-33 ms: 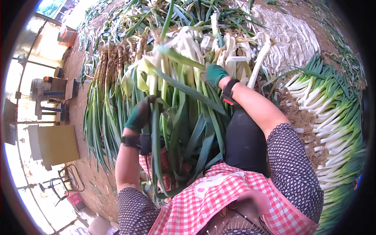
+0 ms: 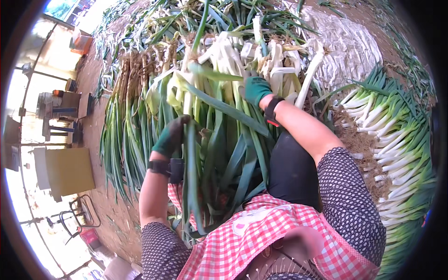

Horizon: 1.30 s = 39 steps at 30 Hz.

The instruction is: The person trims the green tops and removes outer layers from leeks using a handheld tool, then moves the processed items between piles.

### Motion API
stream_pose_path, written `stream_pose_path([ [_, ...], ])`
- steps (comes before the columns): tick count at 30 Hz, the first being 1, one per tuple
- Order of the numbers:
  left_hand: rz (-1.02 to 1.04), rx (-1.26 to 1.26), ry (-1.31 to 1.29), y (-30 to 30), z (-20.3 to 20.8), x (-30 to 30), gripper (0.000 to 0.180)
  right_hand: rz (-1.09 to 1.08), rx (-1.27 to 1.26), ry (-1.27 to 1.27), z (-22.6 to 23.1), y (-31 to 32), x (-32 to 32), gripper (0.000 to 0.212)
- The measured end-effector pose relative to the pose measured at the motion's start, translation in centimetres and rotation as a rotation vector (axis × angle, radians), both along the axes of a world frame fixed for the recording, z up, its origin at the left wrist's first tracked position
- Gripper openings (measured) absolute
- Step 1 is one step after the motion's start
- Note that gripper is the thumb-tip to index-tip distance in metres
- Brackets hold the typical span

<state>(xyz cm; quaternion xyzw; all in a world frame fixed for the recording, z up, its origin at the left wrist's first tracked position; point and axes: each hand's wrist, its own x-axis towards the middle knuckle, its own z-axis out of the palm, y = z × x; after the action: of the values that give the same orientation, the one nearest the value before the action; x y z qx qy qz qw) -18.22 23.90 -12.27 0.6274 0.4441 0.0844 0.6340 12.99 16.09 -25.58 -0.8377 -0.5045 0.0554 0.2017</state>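
My left hand (image 2: 171, 136), in a dark green glove, is closed round the green part of a leek (image 2: 190, 158), whose white shank and roots point away from me. Its long leaves hang toward my lap. To the right, my right hand (image 2: 256, 90), also gloved, pinches one end of a pale green leek leaf (image 2: 215, 73) that stretches leftward across the shank. Its fingertips are partly hidden. Around both hands lie loose peeled leaves (image 2: 228, 53) and drooping green leaves (image 2: 240, 161).
Unpeeled leeks with brown, soily shanks (image 2: 128, 77) lie at the left. Cleaned leeks (image 2: 396, 144) form a long row on the right, beside a heap of cut roots (image 2: 368, 158). A white woven sheet (image 2: 347, 46) and leaf waste (image 2: 224, 14) lie beyond. Boxes (image 2: 70, 170) stand far left.
My left hand has shifted slightly right with the leek, whose lower leaves swing right. The pinched leaf's free end has dropped a little. My right hand is almost unmoved.
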Motion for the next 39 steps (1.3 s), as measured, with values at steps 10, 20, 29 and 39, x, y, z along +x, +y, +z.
stream_pose_path([
  [10, 0.123, 0.835, 0.382, 3.9, -6.5, 4.2, 0.055, 0.055, -0.505, 0.207, 1.1, 1.1, -4.2, 0.076],
  [20, 0.423, 0.060, -0.056, 11.3, -6.1, 4.5, 0.016, 0.064, 0.118, 0.903, 4.5, 1.5, -1.6, 0.091],
  [29, -0.261, 0.390, -0.120, 9.7, -4.0, 3.2, 0.028, 0.285, -0.035, 1.112, 8.0, -0.5, -11.9, 0.069],
  [39, -0.007, 1.392, 1.097, 15.9, -1.2, -8.8, 0.026, 0.004, 0.300, 1.637, 6.7, 0.2, -8.8, 0.064],
])
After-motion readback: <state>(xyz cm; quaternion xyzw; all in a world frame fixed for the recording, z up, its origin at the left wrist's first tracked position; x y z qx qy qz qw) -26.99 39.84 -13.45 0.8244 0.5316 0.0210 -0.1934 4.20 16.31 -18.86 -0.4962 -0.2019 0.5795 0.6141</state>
